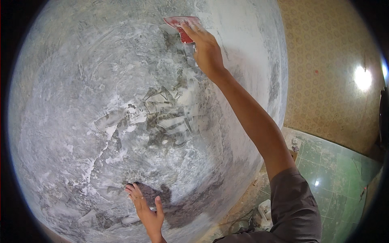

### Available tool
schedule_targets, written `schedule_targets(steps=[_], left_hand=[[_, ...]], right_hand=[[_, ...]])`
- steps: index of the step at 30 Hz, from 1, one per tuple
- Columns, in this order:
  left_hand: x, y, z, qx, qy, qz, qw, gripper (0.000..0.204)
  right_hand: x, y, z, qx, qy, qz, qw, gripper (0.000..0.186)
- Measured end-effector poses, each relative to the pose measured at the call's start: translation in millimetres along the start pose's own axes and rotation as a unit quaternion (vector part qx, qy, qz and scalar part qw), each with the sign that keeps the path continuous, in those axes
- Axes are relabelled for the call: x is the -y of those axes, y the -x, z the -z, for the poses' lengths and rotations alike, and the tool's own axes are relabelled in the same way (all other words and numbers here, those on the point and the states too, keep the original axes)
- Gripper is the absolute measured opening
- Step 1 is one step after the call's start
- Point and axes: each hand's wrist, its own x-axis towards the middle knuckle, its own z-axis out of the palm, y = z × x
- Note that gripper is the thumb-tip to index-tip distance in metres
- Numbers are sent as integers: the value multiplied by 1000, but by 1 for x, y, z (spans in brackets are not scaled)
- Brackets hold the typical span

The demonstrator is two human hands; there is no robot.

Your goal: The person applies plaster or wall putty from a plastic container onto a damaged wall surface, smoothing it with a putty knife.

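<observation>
My right hand (206, 47) reaches up and grips a red putty scraper (182, 21), its wide blade laid against the wall. Fingers press on the blade's back, and the short handle shows below them. The grey wall (81, 81) carries uneven smears of white filler, with a whiter, smoother band beside the scraper. Rough patches and flaking white plaster (133, 115) mark its middle. Lower down, my left hand (146, 210) is open with fingers spread, at the wall's surface and holding nothing. Its shadow falls on the wall beside it.
To the right stands a tan patterned wall (324, 73) with a bright light reflected on it. Below it lies a dusty green tiled floor (320, 182). A white container (265, 211) sits low near the wall's foot, partly hidden by my sleeve.
</observation>
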Motion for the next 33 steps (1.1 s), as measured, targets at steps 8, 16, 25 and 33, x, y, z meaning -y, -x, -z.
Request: schedule_targets(steps=[8,16,25,33], left_hand=[[-1,-3,2,-11,4,-2,1000,81],[0,-2,4,-7,12,-13,1000,79],[-2,-1,4,7,16,-9,1000,79],[1,0,4,-5,8,-7,1000,78]], right_hand=[[15,56,8,-2,-38,-33,999,76],[20,58,17,90,-34,-21,995,78],[21,67,35,97,-45,-46,993,76],[26,103,43,73,-166,-118,976,81]])
